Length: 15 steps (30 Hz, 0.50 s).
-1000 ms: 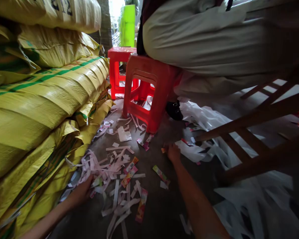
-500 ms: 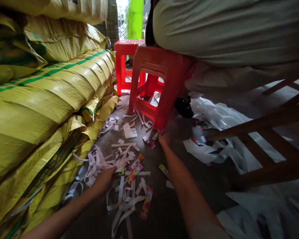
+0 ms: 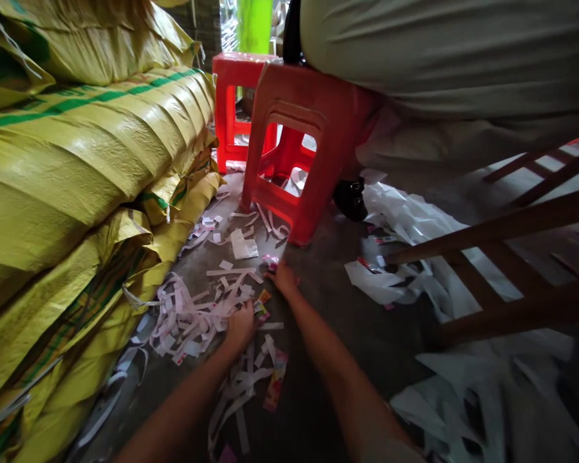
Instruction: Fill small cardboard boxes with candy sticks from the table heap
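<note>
My left hand [image 3: 241,323] is low over the floor at the right edge of a heap of white paper strips [image 3: 188,315]. Its fingers are curled in against colourful printed wrappers [image 3: 262,305], which stick out on its right side. A little farther ahead, my right hand [image 3: 284,280] has its fingers closed around pink wrappers [image 3: 270,261], part of which shows past the fingertips. Another printed wrapper [image 3: 276,381] lies flat below the hands, beside more loose strips. A white paper piece [image 3: 244,244] rests ahead of both hands.
Stacked yellow woven sacks [image 3: 91,154] line the left. A red plastic stool [image 3: 294,154] stands ahead with a seated person [image 3: 444,58] on it, a second red stool [image 3: 224,116] behind. On the right are a wooden frame [image 3: 492,238] and crumpled white plastic sheeting [image 3: 415,212].
My right hand has moved left, away from the stool leg, bringing pink wrappers along. My left hand has moved right, from the strips to the printed wrappers. The view has shifted slightly.
</note>
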{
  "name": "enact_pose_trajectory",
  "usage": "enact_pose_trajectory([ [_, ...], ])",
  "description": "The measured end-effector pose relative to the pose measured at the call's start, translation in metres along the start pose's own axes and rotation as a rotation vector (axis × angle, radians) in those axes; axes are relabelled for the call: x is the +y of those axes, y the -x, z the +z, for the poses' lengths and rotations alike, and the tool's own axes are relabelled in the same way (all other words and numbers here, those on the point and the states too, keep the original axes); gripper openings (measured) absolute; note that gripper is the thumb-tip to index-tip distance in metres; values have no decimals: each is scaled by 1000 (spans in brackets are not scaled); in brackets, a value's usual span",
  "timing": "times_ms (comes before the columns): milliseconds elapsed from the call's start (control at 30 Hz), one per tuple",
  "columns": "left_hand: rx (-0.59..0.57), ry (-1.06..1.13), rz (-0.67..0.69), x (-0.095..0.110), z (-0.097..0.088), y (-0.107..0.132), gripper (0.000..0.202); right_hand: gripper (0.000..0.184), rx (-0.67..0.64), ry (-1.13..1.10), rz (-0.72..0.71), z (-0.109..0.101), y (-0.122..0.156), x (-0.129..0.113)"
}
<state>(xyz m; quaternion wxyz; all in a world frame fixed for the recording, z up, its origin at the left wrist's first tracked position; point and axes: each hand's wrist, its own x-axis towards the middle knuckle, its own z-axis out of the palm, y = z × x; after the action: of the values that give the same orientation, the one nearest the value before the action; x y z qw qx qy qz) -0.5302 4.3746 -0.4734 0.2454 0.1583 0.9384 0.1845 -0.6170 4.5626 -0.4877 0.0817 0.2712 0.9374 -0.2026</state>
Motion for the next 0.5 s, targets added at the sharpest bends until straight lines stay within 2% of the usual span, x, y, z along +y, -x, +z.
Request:
enact_pose_trajectory([
  [67, 8, 0, 8, 4, 6, -9, 46, 38, -24, 26, -9, 2, 11, -1],
  [133, 3, 9, 46, 1, 8, -11, 38, 27, -17, 34, -1, -3, 24, 12],
  [200, -1, 24, 98, -10, 8, -6, 28, 24, 25, 34, 10, -14, 42, 37],
  [267, 0, 53, 156, -24, 4, 4, 23, 29, 56, 35, 27, -25, 65, 72],
  [400, 23, 180, 251, -45, -21, 19, 19, 27, -12, 74, 52, -31, 107, 134],
  [500, 82, 273, 255, -50, -53, 17, 23, 18, -41, 113, 69, -26, 126, 149],
])
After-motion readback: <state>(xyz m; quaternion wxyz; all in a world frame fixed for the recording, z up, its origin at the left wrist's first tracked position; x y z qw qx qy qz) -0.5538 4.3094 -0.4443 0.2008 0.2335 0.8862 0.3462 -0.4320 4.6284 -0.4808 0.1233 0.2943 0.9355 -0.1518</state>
